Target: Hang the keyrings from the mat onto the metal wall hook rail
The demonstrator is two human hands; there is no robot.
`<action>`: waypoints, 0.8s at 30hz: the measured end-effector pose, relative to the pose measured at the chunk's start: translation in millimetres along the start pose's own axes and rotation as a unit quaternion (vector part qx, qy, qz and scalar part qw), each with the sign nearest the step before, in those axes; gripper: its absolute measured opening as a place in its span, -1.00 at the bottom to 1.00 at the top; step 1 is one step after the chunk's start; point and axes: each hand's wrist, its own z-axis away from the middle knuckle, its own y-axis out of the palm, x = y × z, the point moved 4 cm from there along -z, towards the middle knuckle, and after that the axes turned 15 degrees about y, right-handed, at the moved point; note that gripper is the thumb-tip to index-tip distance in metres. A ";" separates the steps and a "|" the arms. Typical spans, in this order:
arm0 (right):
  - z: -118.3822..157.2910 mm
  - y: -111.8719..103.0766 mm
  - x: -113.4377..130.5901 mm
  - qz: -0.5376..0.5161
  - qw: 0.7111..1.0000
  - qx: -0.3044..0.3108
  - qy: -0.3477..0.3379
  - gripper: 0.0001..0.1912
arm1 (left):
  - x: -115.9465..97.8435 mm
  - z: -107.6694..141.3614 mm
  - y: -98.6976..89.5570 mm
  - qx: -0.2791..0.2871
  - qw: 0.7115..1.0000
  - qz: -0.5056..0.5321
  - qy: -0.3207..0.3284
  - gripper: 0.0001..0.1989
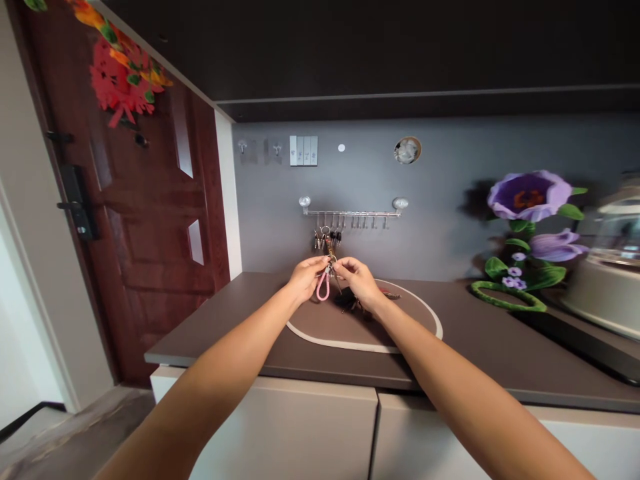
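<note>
My left hand [306, 277] and my right hand [358, 279] meet over the counter, their fingertips pinching a bunch of keys on a ring from both sides. From it dangles a pink loop strap [323, 287], just beside my left fingers. Behind my fingertips, several keys [327, 238] hang from the hooks of a clear wall rail [353, 214]. Under my right hand, a dark heap of more keys [350, 300] lies on an oval mat [315, 330] with a pale rim; my hand and wrist partly cover it. The small parts between my fingers are hard to make out.
The dark counter [225, 327] runs under a low overhanging cabinet [380, 53]. To the right stand purple felt flowers [530, 197], a long black object [580, 343] and a pale appliance [610, 280]. On the left is a red-brown door [150, 253].
</note>
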 end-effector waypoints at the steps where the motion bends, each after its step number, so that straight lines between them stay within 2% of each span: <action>1: -0.2 -0.7 -0.1 -0.001 1.000 -0.003 -0.002 -0.72 | 0.4 0.3 0.6 0.003 1.000 0.003 0.000 -0.88; 8: -3.4 -7.1 0.9 -0.009 0.999 -0.020 -0.028 -0.77 | 1.8 2.3 3.1 0.034 0.999 -0.031 0.014 -0.73; 12: -9.4 -7.2 -4.1 -0.066 0.998 -0.001 0.010 -0.77 | 2.4 1.3 -0.3 0.034 0.995 -0.087 0.040 -0.66; 17: -24.6 -16.2 1.6 -0.110 0.992 -0.054 0.037 -0.81 | -1.4 2.1 -1.5 0.043 0.978 -0.193 0.074 -0.69; 20: -35.7 -22.9 13.9 -0.129 0.985 -0.095 0.062 -0.94 | -1.8 3.0 -1.0 0.072 0.946 -0.303 0.091 -0.73; 21: -39.5 -24.5 18.5 -0.134 0.983 -0.106 0.073 -0.97 | -1.8 3.0 -0.9 0.083 0.928 -0.347 0.103 -0.74; 24: -51.4 -26.5 31.5 -0.154 0.975 -0.120 0.103 -0.90 | -2.5 3.0 1.0 0.127 0.858 -0.468 0.168 -0.77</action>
